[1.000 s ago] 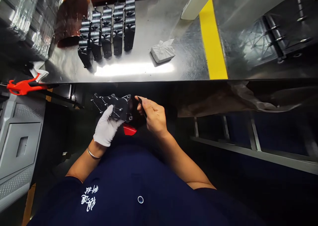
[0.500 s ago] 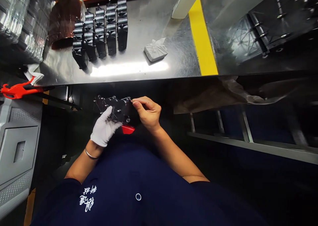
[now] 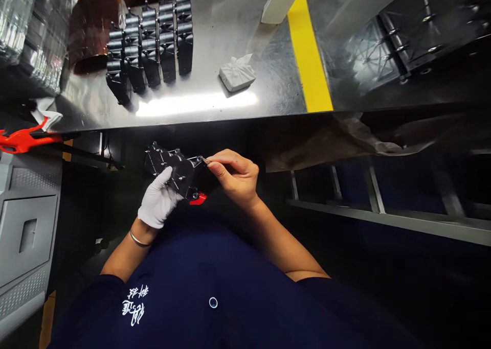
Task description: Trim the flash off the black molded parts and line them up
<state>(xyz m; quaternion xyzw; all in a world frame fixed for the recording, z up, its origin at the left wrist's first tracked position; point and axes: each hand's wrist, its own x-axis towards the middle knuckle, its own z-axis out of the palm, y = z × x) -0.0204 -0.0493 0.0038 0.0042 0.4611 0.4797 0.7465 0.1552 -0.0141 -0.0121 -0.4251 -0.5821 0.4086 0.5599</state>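
Observation:
My left hand (image 3: pixel 158 198), in a white glove, grips a black moulded part (image 3: pixel 177 167) with round bosses and metal pins, in front of the bench edge. My bare right hand (image 3: pixel 236 178) pinches a small thin tool or blade (image 3: pixel 206 161) between thumb and forefinger. Its tip meets the part's upper right corner, near a round boss; the exact kind is too small to make out. Beneath the part's lower right corner shows a red piece (image 3: pixel 198 200), mostly hidden.
On the metal bench (image 3: pixel 215 42) stand several black parts (image 3: pixel 149 47) in a row. A white wrapped block (image 3: pixel 237 74), a white bottle (image 3: pixel 282 1) and yellow tape (image 3: pixel 310 52) are to their right. A red air gun (image 3: pixel 23 140) hangs at the left edge.
The black part has tilted, its right end turning downward. My right hand has shifted slightly right, with the thin piece still at the corner. The view has moved a little.

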